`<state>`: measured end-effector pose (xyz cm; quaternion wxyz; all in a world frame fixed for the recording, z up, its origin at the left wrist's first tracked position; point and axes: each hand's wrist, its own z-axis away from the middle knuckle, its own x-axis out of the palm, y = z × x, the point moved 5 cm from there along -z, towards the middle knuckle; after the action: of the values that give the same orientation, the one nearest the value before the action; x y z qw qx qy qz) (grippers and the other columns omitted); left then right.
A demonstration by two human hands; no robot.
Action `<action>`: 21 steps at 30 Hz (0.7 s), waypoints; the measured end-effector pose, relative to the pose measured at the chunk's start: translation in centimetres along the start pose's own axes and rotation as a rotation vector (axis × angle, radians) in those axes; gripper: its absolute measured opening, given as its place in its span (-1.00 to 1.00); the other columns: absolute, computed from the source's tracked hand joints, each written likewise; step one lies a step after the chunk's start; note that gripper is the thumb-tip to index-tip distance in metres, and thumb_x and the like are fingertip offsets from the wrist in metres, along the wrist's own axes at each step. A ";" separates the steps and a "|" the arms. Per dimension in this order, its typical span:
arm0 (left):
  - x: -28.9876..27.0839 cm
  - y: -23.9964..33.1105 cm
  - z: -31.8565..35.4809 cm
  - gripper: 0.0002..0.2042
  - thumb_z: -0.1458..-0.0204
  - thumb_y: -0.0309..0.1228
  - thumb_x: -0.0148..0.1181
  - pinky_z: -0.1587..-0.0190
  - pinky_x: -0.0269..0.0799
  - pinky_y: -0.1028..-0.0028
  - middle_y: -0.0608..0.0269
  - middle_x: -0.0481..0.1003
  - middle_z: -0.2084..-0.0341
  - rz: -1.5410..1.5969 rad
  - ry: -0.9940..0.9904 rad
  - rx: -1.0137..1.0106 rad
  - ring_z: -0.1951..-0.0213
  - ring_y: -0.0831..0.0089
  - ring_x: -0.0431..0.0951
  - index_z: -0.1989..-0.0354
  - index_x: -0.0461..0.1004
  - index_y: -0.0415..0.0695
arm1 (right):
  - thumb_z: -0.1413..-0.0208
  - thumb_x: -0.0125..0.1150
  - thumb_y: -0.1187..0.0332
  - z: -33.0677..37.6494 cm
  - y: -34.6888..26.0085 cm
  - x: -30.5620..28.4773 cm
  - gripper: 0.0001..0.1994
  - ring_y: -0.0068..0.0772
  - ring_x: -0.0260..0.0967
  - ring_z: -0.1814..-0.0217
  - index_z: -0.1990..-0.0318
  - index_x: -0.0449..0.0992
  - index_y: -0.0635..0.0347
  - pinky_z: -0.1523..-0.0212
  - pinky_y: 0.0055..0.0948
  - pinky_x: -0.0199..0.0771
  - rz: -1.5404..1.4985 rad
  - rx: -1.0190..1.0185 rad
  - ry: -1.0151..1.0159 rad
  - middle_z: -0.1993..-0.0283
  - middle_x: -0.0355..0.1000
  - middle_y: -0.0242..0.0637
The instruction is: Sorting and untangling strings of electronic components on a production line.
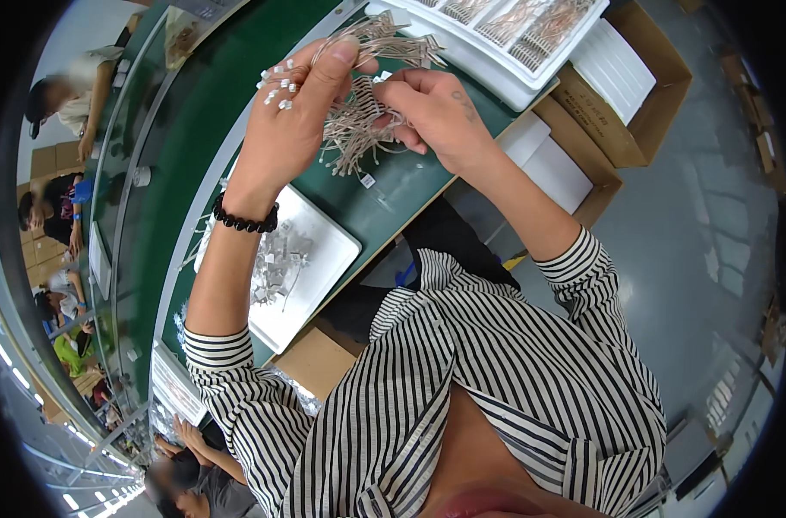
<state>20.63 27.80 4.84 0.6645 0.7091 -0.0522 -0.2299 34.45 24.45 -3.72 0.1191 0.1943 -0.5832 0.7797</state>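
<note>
My left hand (293,112) is raised over the green workbench (186,147) and grips a bundle of thin pale wires (358,121) with small white connectors (280,86) poking out past its fingers. A black bead bracelet circles that wrist. My right hand (436,108) pinches the same tangle of wires from the right side, fingers closed on the strands. Loose wire ends hang down between the two hands.
A white tray (324,259) with small white parts lies under my left forearm. A white divided tray of wire bundles (514,26) sits at the top. Open cardboard boxes (634,95) stand to the right on the grey floor. Other people work along the bench at left.
</note>
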 end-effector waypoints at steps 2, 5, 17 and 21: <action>0.9 0.6 -0.5 -0.65 -0.36 -0.20 0.08 0.31 0.31 0.54 0.35 0.49 0.49 -0.015 -0.039 0.027 0.40 0.56 0.34 0.20 0.61 -0.28 | -0.19 0.14 0.39 0.0 -0.3 -0.6 -0.83 -0.68 0.13 0.67 0.25 0.55 0.35 0.70 -0.70 0.08 0.031 0.027 0.031 0.50 0.41 -0.25; 1.7 0.9 -1.4 -0.65 -0.35 -0.21 0.09 0.33 0.31 0.55 0.35 0.49 0.49 -0.066 -0.085 0.061 0.42 0.55 0.34 0.21 0.61 -0.29 | -0.17 0.13 0.40 -0.1 -0.6 -1.8 -0.83 -0.68 0.15 0.67 0.25 0.55 0.36 0.69 -0.71 0.09 0.035 -0.010 0.046 0.49 0.44 -0.23; 2.4 -0.5 -2.4 -0.68 -0.36 -0.24 0.06 0.39 0.33 0.55 0.28 0.51 0.45 -0.073 0.010 -0.018 0.47 0.50 0.48 0.18 0.59 -0.27 | -0.10 0.15 0.43 -0.1 -1.6 -4.7 -0.83 -0.65 0.16 0.67 0.30 0.54 0.41 0.67 -0.67 0.17 0.094 -0.116 0.182 0.43 0.53 -0.10; 1.2 -0.3 -3.0 -0.66 -0.37 -0.21 0.02 0.38 0.34 0.53 0.25 0.53 0.42 0.089 0.124 -0.009 0.45 0.47 0.54 0.19 0.59 -0.26 | -0.12 0.13 0.42 0.1 0.1 -7.3 -0.83 -0.64 0.16 0.67 0.28 0.53 0.39 0.67 -0.65 0.16 0.064 -0.079 0.255 0.41 0.53 -0.11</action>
<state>22.83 30.14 4.30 0.6793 0.7160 -0.0413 -0.1558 40.94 24.67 -7.00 0.1747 0.0702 -0.5994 0.7780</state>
